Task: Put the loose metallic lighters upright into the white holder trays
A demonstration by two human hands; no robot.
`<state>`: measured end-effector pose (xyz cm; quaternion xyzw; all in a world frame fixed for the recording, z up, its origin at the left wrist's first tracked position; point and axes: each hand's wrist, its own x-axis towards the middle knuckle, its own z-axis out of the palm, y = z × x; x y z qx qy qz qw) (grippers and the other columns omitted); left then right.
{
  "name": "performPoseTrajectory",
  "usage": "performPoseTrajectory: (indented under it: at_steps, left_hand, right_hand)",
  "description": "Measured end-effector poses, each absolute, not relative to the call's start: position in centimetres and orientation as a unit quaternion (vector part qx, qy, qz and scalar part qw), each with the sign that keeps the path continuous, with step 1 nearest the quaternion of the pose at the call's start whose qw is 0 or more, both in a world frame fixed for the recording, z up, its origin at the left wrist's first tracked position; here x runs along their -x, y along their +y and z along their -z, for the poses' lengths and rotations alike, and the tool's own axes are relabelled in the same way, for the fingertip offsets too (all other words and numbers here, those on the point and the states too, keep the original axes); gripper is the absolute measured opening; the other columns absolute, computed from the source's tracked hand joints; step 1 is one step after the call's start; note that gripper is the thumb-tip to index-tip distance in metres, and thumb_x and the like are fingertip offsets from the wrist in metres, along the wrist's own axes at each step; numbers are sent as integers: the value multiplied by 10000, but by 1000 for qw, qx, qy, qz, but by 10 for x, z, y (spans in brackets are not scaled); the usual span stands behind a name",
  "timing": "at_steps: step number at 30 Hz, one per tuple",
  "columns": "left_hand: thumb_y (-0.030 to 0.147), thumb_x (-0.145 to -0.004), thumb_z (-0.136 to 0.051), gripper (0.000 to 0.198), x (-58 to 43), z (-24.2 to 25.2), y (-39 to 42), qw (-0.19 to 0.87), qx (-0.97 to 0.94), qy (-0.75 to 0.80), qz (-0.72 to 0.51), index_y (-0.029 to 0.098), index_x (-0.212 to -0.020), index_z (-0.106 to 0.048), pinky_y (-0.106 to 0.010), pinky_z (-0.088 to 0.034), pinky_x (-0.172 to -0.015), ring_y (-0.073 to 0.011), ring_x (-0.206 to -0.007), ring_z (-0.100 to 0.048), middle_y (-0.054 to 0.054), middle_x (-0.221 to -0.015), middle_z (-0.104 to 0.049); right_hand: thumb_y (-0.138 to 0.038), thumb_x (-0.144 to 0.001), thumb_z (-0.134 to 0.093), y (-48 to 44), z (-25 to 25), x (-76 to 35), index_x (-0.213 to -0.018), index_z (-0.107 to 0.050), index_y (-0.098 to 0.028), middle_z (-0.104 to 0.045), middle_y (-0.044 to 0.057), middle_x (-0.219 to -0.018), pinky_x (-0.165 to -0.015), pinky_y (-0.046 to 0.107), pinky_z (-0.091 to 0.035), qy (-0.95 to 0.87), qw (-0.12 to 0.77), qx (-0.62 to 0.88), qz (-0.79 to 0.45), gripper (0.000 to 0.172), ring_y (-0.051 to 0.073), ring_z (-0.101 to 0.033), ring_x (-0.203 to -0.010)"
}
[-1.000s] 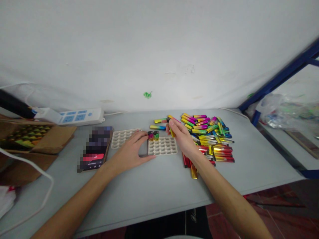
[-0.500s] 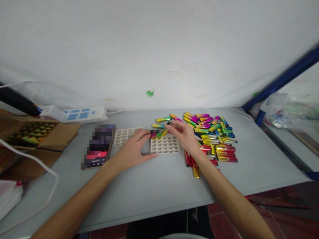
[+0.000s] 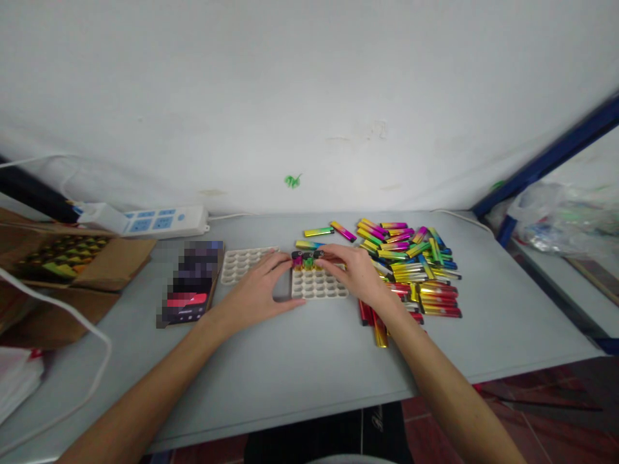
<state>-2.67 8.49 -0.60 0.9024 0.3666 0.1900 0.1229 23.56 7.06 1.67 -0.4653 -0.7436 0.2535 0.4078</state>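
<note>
Right-hand fingers (image 3: 325, 255) are pinched on the dark top of a coloured stick (image 3: 318, 258). It stands upright in the back row of the white socket tray (image 3: 322, 288), third socket from the left. The right hand (image 3: 356, 274) arches over the tray's back right part, with its forearm running off to the near right. Two more sticks (image 3: 302, 261) stand upright in the same row, just left of the held one; whether they touch it cannot be told. The left hand (image 3: 261, 289) lies palm down on the tabletop (image 3: 300, 374), fingers spread and loose, grasping nothing, with its fingertips against the tray's left edge. A second socket tray (image 3: 239, 265) lies flat just beyond the left hand, its far end toward the wall. Loose sticks (image 3: 319, 232) lie behind the first tray. A heap of sticks (image 3: 416, 264) in yellow, green, pink, blue and red spreads to the right of the right hand. A few red and gold ones (image 3: 374, 322) lie beside the right wrist. Further left is a dark blurred slab (image 3: 191, 283), then an open cardboard box (image 3: 72, 277) with coloured pieces inside. A white power strip (image 3: 162, 222) sits against the wall, and a white cable (image 3: 99, 357) loops across the near left. At the far right are a blue frame (image 3: 546, 154) and a clear plastic bag (image 3: 556, 216).
</note>
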Motion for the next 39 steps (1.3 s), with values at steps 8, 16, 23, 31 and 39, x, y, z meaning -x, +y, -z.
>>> performPoseTrajectory:
  at_steps: [8,16,23,31,39]
  left_hand:
    - [657,-883,-719,743,26,5,85,120,-904,359,-200,166,-1426,-590,-570,-390,-1275,-386,-1432,-538,-170,-1452,-613]
    - [635,-876,-738,708,27,5,84,130,-898,371,-196,194,-1411,-588,-575,-396,-1279,-404,-1470,-497,-127,-1467,-604]
    - [611,-930,-688,664,25,-3,81,114,-906,364,-184,181,-1418,-554,-598,-388,-1284,-394,-1446,-518,-135,-1476,-586]
    - [669,-893,-694,704,25,1,86,123,-903,354,-208,175,-1385,-602,-598,-394,-1268,-387,-1394,-570,-172,-1431,-623]
    - [712,-884,-669,739,26,2,87,123,-903,361,-201,165,-1378,-620,-583,-390,-1265,-393,-1402,-561,-177,-1436,-621]
  right_hand:
    - [-283,-977,-677,73,-26,-259,-1231,-781,-263,-800,48,-1238,-1029,429,-575,-755,365,433,-331,275,257,-754,-1130]
    - [-187,-984,-644,93,-7,-253,-1184,-781,-223,-763,116,-1210,-1091,452,-499,-778,327,523,-116,246,286,-678,-1194]
    - [-157,-995,-609,99,-3,-227,-1237,-755,-197,-708,154,-1255,-1061,503,-487,-784,188,589,-61,285,327,-626,-1236]
    - [-169,-968,-661,95,-3,-249,-1181,-694,-152,-754,148,-1149,-949,423,-526,-751,295,577,-125,216,276,-692,-1039]
    - [-473,-878,-780,94,-22,-263,-1046,-766,-205,-757,47,-992,-888,343,-563,-539,575,521,-328,317,202,-692,-930]
